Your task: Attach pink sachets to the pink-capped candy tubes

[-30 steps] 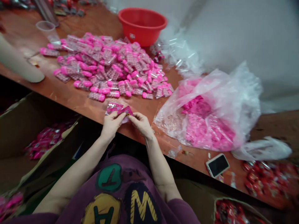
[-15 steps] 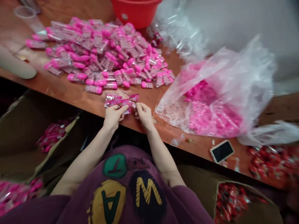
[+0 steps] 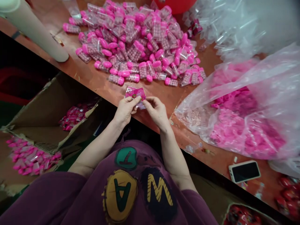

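My left hand is closed, thumb on top, around a few glossy pink printed wrappers with a swirl pattern and a clear edge. My right hand pinches at their right side, thumb and forefinger together; its fingertips partly hide the edge there. Both hands are just above the front edge of the orange-brown table. Right beyond them lies a big heap of small clear bottles with bright pink caps and pale pink balls inside.
A clear plastic bag of pink pieces lies to the right, near a phone. A white tube crosses the table at left. Cardboard boxes with pink items are below left; red packets sit below right. A red basin stands behind.
The view has shifted, so the scene sits further right. The wrappers, spread out before, are now gathered closer together, and my right hand has come nearer my left.
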A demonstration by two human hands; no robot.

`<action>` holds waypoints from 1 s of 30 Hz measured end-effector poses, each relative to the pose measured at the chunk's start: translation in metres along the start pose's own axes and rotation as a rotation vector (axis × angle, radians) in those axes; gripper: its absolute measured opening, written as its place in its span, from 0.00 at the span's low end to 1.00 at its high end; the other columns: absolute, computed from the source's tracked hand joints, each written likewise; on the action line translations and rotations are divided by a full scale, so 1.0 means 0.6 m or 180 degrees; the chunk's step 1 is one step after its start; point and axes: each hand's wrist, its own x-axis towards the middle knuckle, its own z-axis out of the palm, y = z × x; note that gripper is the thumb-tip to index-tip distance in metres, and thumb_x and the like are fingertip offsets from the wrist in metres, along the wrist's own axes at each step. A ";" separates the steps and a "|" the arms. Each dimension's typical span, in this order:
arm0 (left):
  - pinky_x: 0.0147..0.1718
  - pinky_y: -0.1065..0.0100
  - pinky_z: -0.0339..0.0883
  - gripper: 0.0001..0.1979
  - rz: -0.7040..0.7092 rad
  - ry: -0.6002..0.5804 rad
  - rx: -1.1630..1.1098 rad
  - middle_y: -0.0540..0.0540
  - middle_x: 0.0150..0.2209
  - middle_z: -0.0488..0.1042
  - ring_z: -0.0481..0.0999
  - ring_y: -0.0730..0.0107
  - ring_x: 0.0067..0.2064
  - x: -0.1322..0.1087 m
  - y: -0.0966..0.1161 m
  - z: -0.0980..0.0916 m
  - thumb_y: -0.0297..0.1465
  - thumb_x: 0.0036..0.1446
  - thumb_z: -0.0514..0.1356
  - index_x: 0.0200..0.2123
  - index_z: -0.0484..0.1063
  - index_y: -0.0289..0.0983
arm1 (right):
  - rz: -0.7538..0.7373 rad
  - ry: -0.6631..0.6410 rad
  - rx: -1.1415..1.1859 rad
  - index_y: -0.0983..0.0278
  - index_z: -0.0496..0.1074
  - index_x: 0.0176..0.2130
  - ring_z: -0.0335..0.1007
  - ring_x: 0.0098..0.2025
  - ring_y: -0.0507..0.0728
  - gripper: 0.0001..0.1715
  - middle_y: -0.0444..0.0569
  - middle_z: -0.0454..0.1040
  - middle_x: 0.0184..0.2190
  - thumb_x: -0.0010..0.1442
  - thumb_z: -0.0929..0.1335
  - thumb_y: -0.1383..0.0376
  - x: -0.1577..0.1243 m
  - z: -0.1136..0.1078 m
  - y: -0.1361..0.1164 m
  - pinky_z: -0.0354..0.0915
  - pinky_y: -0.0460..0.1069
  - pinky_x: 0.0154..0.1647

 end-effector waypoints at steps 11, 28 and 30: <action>0.16 0.75 0.52 0.21 0.0064 0.0185 -0.0063 0.53 0.18 0.66 0.63 0.82 0.19 0.007 -0.030 0.043 0.34 0.39 0.79 0.18 0.69 0.34 | 0.0140 -0.0163 0.0473 0.62 0.72 0.33 0.62 0.31 0.50 0.18 0.41 0.70 0.27 0.64 0.69 0.50 -0.005 -0.018 -0.002 0.62 0.47 0.37; 0.17 0.77 0.53 0.10 -0.0372 -0.0038 -0.0452 0.50 0.20 0.70 0.67 0.81 0.21 0.002 0.016 0.010 0.27 0.47 0.75 0.25 0.77 0.29 | -0.0292 0.0411 -0.3723 0.69 0.68 0.65 0.64 0.64 0.72 0.27 0.68 0.69 0.63 0.72 0.57 0.70 0.177 -0.135 0.056 0.60 0.70 0.62; 0.17 0.77 0.53 0.08 -0.0463 -0.0024 -0.0628 0.50 0.22 0.71 0.66 0.82 0.21 0.001 0.017 0.010 0.26 0.50 0.74 0.27 0.78 0.29 | -0.0226 0.0468 -0.3881 0.71 0.70 0.62 0.65 0.63 0.72 0.26 0.68 0.71 0.60 0.73 0.56 0.68 0.182 -0.134 0.067 0.59 0.70 0.62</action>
